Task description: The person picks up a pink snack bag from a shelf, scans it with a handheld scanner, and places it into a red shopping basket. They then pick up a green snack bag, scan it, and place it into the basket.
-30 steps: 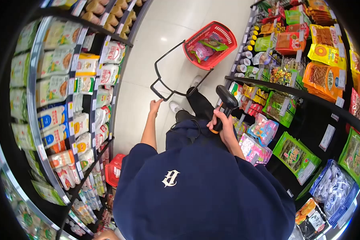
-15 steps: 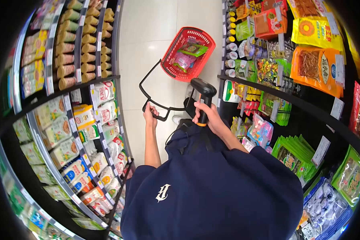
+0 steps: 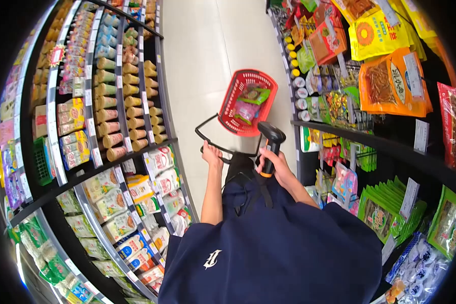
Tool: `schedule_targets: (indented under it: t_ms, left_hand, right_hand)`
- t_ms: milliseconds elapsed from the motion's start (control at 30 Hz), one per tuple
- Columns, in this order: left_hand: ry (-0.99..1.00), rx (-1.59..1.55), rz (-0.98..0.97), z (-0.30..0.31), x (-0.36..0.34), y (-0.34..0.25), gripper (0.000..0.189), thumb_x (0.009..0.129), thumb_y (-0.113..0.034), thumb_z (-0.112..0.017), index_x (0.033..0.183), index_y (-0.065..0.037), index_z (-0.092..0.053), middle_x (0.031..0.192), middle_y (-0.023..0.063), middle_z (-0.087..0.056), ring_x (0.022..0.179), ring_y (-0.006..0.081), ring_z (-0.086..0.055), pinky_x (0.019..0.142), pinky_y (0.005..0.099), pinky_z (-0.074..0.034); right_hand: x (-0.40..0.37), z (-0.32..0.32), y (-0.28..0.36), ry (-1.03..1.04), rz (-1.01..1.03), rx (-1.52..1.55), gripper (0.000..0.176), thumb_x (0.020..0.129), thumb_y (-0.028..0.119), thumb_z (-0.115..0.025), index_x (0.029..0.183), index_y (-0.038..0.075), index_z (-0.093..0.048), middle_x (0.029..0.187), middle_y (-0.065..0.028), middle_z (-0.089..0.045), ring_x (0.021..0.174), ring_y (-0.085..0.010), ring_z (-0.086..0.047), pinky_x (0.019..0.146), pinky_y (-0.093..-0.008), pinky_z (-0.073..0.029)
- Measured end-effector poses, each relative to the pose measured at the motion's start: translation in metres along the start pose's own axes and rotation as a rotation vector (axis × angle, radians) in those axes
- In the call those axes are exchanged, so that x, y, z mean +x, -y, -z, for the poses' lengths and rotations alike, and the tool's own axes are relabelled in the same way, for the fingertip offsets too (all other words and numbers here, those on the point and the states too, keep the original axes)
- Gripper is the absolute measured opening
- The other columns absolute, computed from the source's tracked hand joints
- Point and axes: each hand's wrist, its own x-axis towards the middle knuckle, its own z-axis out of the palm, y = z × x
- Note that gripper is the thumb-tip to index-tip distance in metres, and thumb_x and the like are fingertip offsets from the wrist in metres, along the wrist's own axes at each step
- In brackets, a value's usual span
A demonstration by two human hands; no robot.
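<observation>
My left hand (image 3: 213, 154) is closed around the black handle (image 3: 203, 136) of a red shopping basket (image 3: 231, 97). The basket stands out in front of me over the pale floor. Inside it lie a green snack bag (image 3: 259, 96) and a pink bag (image 3: 244, 110). A black barcode scanner (image 3: 271, 135) with orange trim is in my right hand (image 3: 278, 164), whose fingers wrap round its grip. The scanner's head points up and forward, just on the near side of the basket. Part of the handle passes behind the scanner and my right hand.
Shelves on the left carry rows of paper cups (image 3: 107, 115) and white bagged goods (image 3: 165, 181). On the right hang orange snack bags (image 3: 385, 86) and green packets (image 3: 385, 213). A tiled aisle floor (image 3: 192, 66) runs ahead between both shelves.
The basket sits lower in view and nearer my hands, its handle drawn closer. The view has turned, showing more of the left shelf. Both hands keep their hold.
</observation>
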Motion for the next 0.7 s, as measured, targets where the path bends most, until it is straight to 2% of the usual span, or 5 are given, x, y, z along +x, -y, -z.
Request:
schedule_targets:
  t_ms: [267, 500, 600, 633, 700]
  left_hand:
    - [-0.298, 0.044, 0.074, 0.086, 0.027, 0.004, 0.057, 0.090, -0.042, -0.067, 0.057, -0.018, -0.028, 0.045, -0.0018, -0.029, 0.033, 0.0137, -0.029, 0.033, 0.0312, -0.026]
    - [-0.408, 0.132, -0.075, 0.066, 0.085, -0.051, 0.045, 0.090, -0.036, -0.069, 0.062, -0.009, -0.044, 0.050, 0.0003, -0.039, 0.035, 0.0124, -0.033, 0.031, 0.0290, -0.027]
    - [-0.495, 0.282, -0.274, 0.106, 0.150, -0.034, 0.044, 0.088, -0.037, -0.071, 0.066, -0.002, -0.056, 0.057, 0.0042, -0.051, 0.044, 0.0166, -0.043, 0.041, 0.0373, -0.035]
    - [-0.481, 0.235, -0.179, 0.104, 0.141, -0.045, 0.044, 0.088, -0.036, -0.071, 0.067, 0.001, -0.058, 0.059, 0.0050, -0.055, 0.048, 0.0178, -0.046, 0.047, 0.0397, -0.037]
    - [-0.438, 0.239, -0.134, 0.096, 0.127, -0.062, 0.046, 0.089, -0.039, -0.069, 0.065, -0.005, -0.051, 0.055, 0.0032, -0.048, 0.040, 0.0158, -0.040, 0.035, 0.0331, -0.031]
  right_hand:
    - [0.015, -0.029, -0.002, 0.018, 0.054, -0.033, 0.031, 0.094, 0.033, -0.063, 0.077, 0.008, -0.057, 0.067, -0.0044, -0.060, 0.062, -0.0182, -0.066, 0.065, -0.0306, -0.053]
    - [0.040, -0.086, 0.019, -0.007, 0.168, -0.026, 0.031, 0.094, 0.032, -0.064, 0.079, 0.006, -0.058, 0.069, -0.0053, -0.060, 0.062, -0.0194, -0.066, 0.062, -0.0308, -0.053]
    - [0.048, -0.108, 0.024, -0.006, 0.248, -0.076, 0.029, 0.093, 0.031, -0.065, 0.081, 0.005, -0.058, 0.070, -0.0055, -0.060, 0.062, -0.0200, -0.066, 0.062, -0.0313, -0.053]
    - [0.050, -0.115, 0.025, -0.025, 0.235, -0.075, 0.029, 0.093, 0.031, -0.065, 0.082, 0.005, -0.058, 0.070, -0.0055, -0.060, 0.063, -0.0199, -0.066, 0.063, -0.0314, -0.054]
    - [0.055, -0.127, 0.027, -0.053, 0.242, -0.072, 0.029, 0.093, 0.031, -0.065, 0.082, 0.004, -0.058, 0.070, -0.0055, -0.060, 0.064, -0.0198, -0.067, 0.064, -0.0315, -0.054]
